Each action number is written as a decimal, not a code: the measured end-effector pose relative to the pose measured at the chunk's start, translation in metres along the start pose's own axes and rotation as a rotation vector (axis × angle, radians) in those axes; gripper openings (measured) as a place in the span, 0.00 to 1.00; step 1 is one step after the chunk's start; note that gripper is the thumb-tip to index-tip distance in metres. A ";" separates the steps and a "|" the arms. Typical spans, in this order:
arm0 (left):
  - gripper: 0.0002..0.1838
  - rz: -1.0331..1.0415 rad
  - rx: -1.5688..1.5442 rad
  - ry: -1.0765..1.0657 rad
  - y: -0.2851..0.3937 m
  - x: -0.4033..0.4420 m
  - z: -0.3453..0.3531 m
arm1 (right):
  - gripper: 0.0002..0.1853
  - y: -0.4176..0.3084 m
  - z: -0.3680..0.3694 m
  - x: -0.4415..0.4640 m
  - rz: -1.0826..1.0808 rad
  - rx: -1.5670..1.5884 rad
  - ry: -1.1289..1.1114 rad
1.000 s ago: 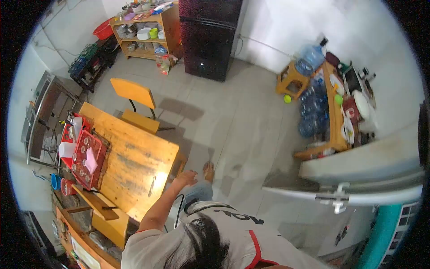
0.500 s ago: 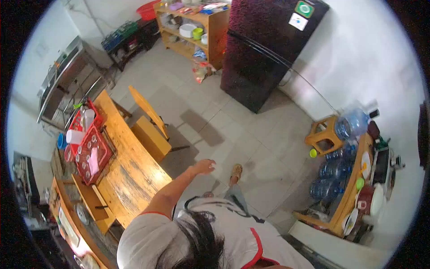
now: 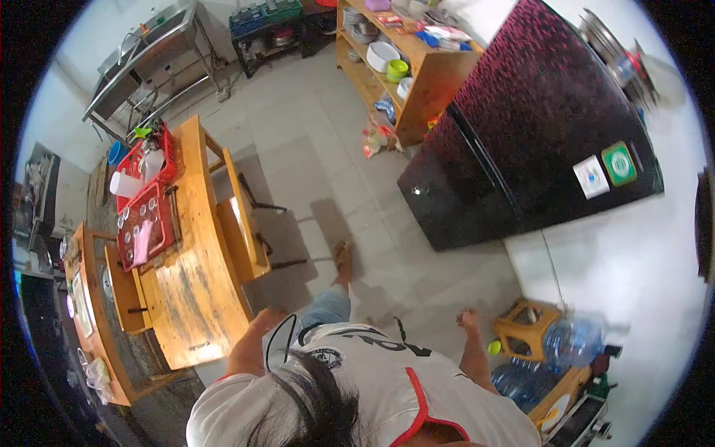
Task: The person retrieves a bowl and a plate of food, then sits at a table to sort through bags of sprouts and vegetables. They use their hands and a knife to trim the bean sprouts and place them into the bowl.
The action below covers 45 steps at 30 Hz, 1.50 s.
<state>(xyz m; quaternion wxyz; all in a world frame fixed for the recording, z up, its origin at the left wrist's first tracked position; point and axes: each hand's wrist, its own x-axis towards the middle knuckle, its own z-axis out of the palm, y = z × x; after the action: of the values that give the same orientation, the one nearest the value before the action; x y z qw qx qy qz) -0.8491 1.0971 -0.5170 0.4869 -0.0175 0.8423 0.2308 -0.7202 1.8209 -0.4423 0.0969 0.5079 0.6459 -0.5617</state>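
My left hand (image 3: pixel 269 320) hangs low beside the front corner of the wooden table (image 3: pixel 199 313); its fingers are too indistinct to make out. My right hand (image 3: pixel 467 319) is out to my right, above the tiled floor and left of the yellow stool (image 3: pixel 527 331). Its fingers are loosely bent and partly apart, with nothing visible in them. A sandalled foot (image 3: pixel 342 257) is stepping forward between the table and the dark refrigerator (image 3: pixel 536 127).
Yellow chairs (image 3: pixel 242 223) stand along the table, with red baskets (image 3: pixel 149 231) on top. Ahead are a wooden shelf (image 3: pixel 428 82) of bowls and a plastic bag (image 3: pixel 380 138) on the floor. A metal sink (image 3: pixel 149 37) is far left. Water bottles (image 3: pixel 570 343) stand at right.
The view has moved forward and turned; the refrigerator and shelf look closer. My left hand has swung back towards my body, and my right hand has come into view.
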 end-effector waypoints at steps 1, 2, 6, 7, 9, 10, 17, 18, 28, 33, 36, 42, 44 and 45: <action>0.15 -0.007 0.105 -0.124 0.024 -0.003 -0.009 | 0.14 -0.035 0.010 0.019 -0.079 -0.086 0.048; 0.15 0.043 0.091 -0.087 0.049 0.000 -0.026 | 0.15 -0.066 0.023 0.027 -0.134 -0.106 0.055; 0.18 0.232 0.034 0.036 0.131 0.097 -0.113 | 0.18 -0.179 0.120 0.056 -0.108 -0.154 -0.022; 0.18 0.322 -0.009 0.111 0.153 0.128 -0.141 | 0.18 -0.195 0.144 0.060 -0.119 -0.240 -0.135; 0.21 0.352 0.074 0.359 0.230 0.141 -0.212 | 0.17 -0.216 0.176 0.076 -0.173 -0.420 -0.301; 0.22 0.336 0.115 0.313 0.260 0.153 -0.250 | 0.17 -0.213 0.192 0.089 -0.207 -0.513 -0.355; 0.21 0.074 -0.103 0.213 0.379 0.222 -0.429 | 0.12 -0.315 0.251 0.189 -0.222 -0.851 -0.496; 0.21 0.089 -0.138 0.296 0.370 0.238 -0.438 | 0.11 -0.326 0.257 0.226 -0.342 -0.933 -0.552; 0.42 -0.519 -0.262 0.389 0.347 0.239 -0.481 | 0.13 -0.730 0.455 0.354 -0.486 -0.633 -0.615; 0.41 -0.560 -0.334 0.377 0.293 0.296 -0.508 | 0.17 -0.863 0.587 0.411 -0.567 -0.726 -0.635; 0.38 -0.467 -0.510 0.448 0.265 0.348 -0.545 | 0.17 -0.879 0.650 0.440 -0.396 -0.388 -0.683; 0.28 -0.348 -0.997 0.485 0.302 0.374 -0.765 | 0.16 -0.958 0.753 0.476 -0.002 -0.052 -0.737; 0.24 -0.248 -0.825 0.647 0.280 0.401 -0.813 | 0.17 -1.010 0.784 0.474 0.105 0.167 -0.633; 0.22 -0.191 -0.738 0.728 0.272 0.415 -0.838 | 0.18 -1.031 0.800 0.487 0.109 0.255 -0.595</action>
<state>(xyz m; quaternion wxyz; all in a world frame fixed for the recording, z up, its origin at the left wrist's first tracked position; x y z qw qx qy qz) -1.8167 1.0814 -0.4085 0.1430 -0.3434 0.8141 0.4459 -2.0916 1.5792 -0.4147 0.2470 0.3635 0.4855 -0.7558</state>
